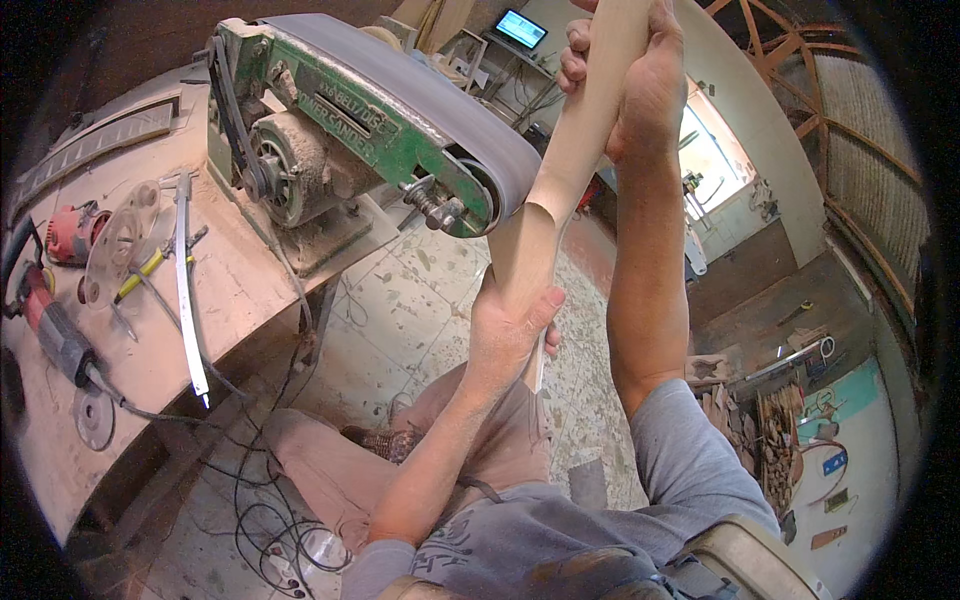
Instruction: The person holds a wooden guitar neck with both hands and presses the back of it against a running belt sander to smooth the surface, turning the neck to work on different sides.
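A long, pale piece of wood (585, 130) slants across the middle, its upper end running out of the picture. My left hand (515, 325) is closed round its lower end. Higher up, my right hand (650, 85) grips the same piece, fingers wrapped over both sides. A curved hollow in the wood lies against the rounded end of a grey sanding belt (505, 165). This belt runs over a green belt sander (350, 120), whose spring and bolt stick out near the front roller. The exact contact line is partly hidden by the wood.
The sander stands on a dusty workbench (240, 335) at left. A red power tool (55, 325), clear discs (115, 250) and a metal strip (188, 290) lie there. Black cables (270, 530) coil on the floor beside my leg. Wood scraps (775, 440) are stacked at right.
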### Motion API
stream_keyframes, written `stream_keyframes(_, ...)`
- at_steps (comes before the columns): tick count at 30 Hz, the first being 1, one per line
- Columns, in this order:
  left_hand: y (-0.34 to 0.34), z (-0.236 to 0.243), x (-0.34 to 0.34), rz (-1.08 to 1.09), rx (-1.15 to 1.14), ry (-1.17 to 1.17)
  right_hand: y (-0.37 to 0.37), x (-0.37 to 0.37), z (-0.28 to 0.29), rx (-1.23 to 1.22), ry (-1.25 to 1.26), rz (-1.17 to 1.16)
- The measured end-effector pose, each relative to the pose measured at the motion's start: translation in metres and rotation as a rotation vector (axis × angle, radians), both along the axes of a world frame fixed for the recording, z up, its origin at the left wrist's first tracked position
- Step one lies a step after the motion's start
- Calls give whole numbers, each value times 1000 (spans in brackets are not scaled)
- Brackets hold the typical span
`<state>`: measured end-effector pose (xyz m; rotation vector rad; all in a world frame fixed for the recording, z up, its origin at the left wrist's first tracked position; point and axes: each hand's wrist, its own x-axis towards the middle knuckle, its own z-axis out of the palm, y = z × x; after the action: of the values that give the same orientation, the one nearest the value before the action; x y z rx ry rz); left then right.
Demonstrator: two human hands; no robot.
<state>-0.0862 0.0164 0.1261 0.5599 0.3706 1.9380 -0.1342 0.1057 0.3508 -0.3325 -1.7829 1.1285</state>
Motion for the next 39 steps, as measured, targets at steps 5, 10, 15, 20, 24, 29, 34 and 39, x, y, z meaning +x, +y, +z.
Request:
stream_keyframes(5, 2, -5, 2, -20, 6, -26, -1, -4, -2, 57, -42, -25)
stream_keyframes(10, 0, -2, 2, -44, 2, -58, -6, -7, -2, 60, -113, -99)
stream_keyframes(15, 1, -7, 1, -67, -7, -67, -17, -12, -3, 83, -181, -138)
stream_keyframes(20, 2, -5, 0, -97, -8, -47, 4, -14, -6, 100, -193, -116)
stream_keyframes(24, 5, -7, -1, -125, 11, -59, 1, -17, -5, 132, -233, -183)
stream_keyframes(29, 12, -13, -5, -222, 89, -101, 5, -21, -10, 182, -272, -266)
stream_keyframes(34, 12, -12, -6, -247, 139, -144, 11, -25, -11, 212, -296, -298)
stream_keyframes(39, 2, -2, 2, -126, 4, -83, 20, -18, -6, 4, -194, -61)
